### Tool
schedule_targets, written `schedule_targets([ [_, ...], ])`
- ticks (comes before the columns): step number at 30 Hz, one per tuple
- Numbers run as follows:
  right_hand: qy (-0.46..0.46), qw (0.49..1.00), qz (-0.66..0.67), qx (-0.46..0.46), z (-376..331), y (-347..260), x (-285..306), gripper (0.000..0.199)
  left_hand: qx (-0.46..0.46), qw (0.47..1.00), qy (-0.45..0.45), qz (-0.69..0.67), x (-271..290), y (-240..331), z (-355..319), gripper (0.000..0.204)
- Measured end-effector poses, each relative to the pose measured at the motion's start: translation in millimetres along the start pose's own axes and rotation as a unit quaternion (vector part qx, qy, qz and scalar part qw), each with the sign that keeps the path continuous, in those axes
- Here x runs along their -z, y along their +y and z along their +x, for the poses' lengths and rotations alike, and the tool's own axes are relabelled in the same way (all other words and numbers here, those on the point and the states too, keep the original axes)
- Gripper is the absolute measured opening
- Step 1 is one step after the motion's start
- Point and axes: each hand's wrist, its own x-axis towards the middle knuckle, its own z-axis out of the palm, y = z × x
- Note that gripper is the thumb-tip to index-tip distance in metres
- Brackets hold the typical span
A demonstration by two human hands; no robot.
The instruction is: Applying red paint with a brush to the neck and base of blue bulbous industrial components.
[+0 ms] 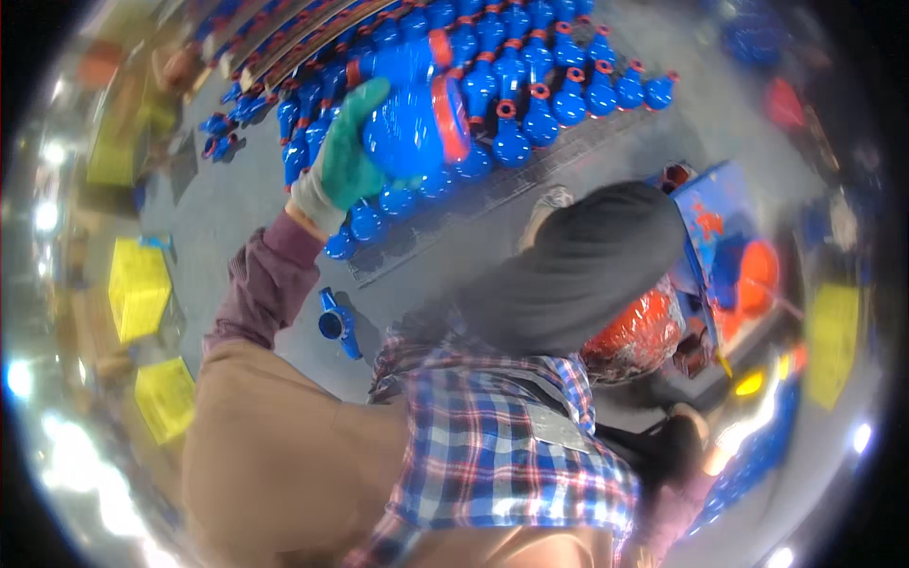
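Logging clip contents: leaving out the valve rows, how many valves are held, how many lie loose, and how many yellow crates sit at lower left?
Held valve, in the left hand: 1
Loose valve, on the floor: 1
Yellow crates: 2
Total: 4

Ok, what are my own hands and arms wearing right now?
The left hand wears a green glove with a pale knitted cuff. The left sleeve is dull purple with fine stripes and runs into a brown garment. The right hand looks dark-gloved above a similar purple right sleeve, but it is blurred.
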Motion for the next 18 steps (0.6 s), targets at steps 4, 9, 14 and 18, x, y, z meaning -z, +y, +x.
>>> schedule_targets([
  [4,-0.009,1.0,-0.005,0.017,13,13,-11,0.04,0.259,0.916,0.087,-0.294,2,-11,-100,0.04],
  [9,-0.001,0.999,-0.027,0.019,20,36,-27,0.038,0.382,0.891,0.136,-0.202,13,-76,-195,0.06],
  [14,0.01,0.99,-0.085,0.113,23,67,-23,0.039,0.404,0.867,0.171,-0.237,5,-130,-236,0.06],
  [18,0.113,0.977,-0.049,0.173,62,78,-80,0.045,0.358,0.914,0.105,-0.158,5,-186,-258,0.067],
])
